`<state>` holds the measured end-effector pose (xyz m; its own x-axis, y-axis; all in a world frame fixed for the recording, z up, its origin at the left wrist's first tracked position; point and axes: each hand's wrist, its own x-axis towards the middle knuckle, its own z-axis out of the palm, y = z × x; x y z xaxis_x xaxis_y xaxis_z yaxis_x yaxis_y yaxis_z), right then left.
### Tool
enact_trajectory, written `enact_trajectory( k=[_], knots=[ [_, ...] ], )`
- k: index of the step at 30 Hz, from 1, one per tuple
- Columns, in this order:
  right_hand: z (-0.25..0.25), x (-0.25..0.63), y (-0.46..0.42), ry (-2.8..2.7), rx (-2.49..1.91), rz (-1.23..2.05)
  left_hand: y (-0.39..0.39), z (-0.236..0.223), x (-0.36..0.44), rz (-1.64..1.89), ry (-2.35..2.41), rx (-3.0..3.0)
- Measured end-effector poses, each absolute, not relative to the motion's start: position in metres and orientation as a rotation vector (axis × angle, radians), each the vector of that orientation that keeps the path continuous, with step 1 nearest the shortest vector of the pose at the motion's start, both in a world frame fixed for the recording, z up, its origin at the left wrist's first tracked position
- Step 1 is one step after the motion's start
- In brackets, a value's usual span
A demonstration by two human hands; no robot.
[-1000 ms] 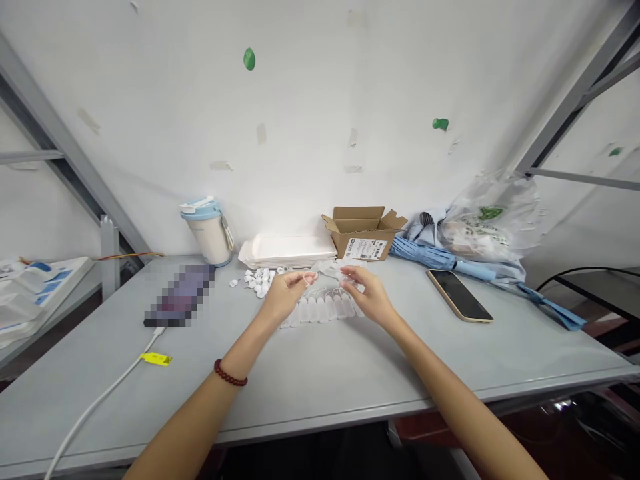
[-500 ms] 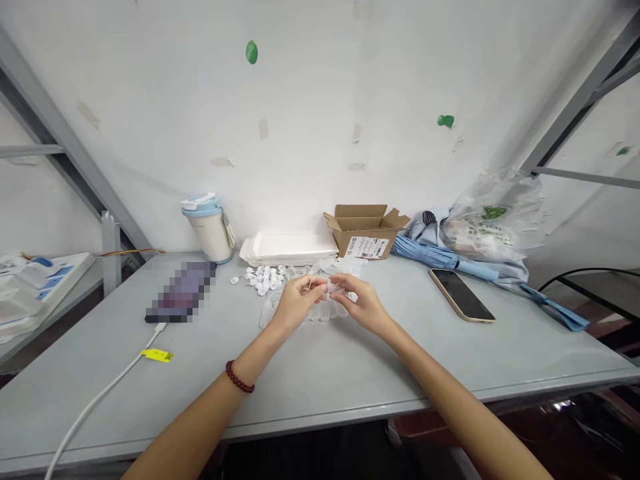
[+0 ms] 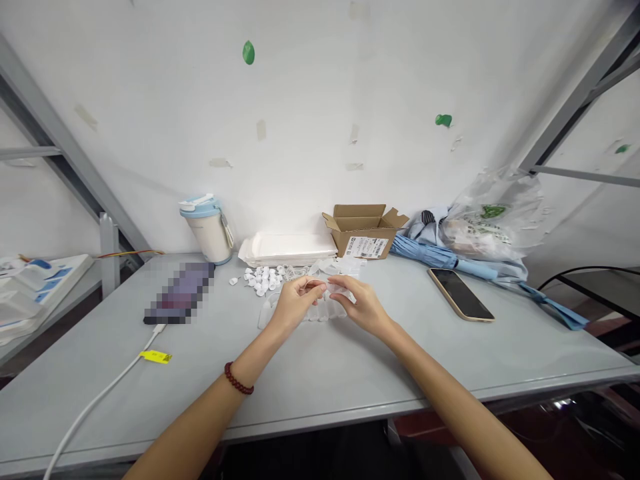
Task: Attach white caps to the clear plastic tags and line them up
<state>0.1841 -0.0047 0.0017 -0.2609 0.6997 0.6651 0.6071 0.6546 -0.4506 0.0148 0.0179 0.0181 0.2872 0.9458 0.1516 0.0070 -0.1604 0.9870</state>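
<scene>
My left hand (image 3: 296, 301) is closed in a pinch, thumb against fingers, over a clear plastic tray (image 3: 269, 311). What sits in its fingertips is too small to make out. Facing it, my right hand (image 3: 361, 303) curls thumb and fingers around a small clear plastic piece (image 3: 336, 289). The two hands' fingertips nearly meet above the tray, whose row of rounded compartments partly shows below them. Behind my left hand lies a pile of small white caps (image 3: 262, 280). More clear plastic pieces (image 3: 345, 267) are spread just beyond my fingers.
At the back stand a cup with a blue lid (image 3: 207, 230), a stack of white trays (image 3: 290, 249) and an open cardboard box (image 3: 364, 235). To the right are a phone (image 3: 461, 295), a folded blue umbrella (image 3: 440, 256) and a plastic bag (image 3: 493, 223). A cabled, pixelated device (image 3: 181, 293) lies left.
Both hands stay in nearly the same place, with only slight finger movement. The whole view has shifted a little.
</scene>
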Motion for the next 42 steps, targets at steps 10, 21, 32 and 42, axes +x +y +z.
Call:
enact_trajectory(
  k=[10,21,32,42],
  knots=[
    [0.003,0.184,-0.005,-1.976,-0.988,0.156,0.014,0.017,0.018,1.04,0.882,1.39],
    [0.004,0.178,-0.008,-2.006,-0.98,0.168,0.011,0.022,0.019,1.004,0.977,1.369],
    [0.001,0.178,-0.009,-1.928,-1.073,0.302,0.009,0.023,0.019,1.057,0.953,1.404],
    [0.019,0.172,-0.013,-1.42,-0.993,1.127,0.002,0.027,0.016,1.115,0.976,2.064]
  ],
)
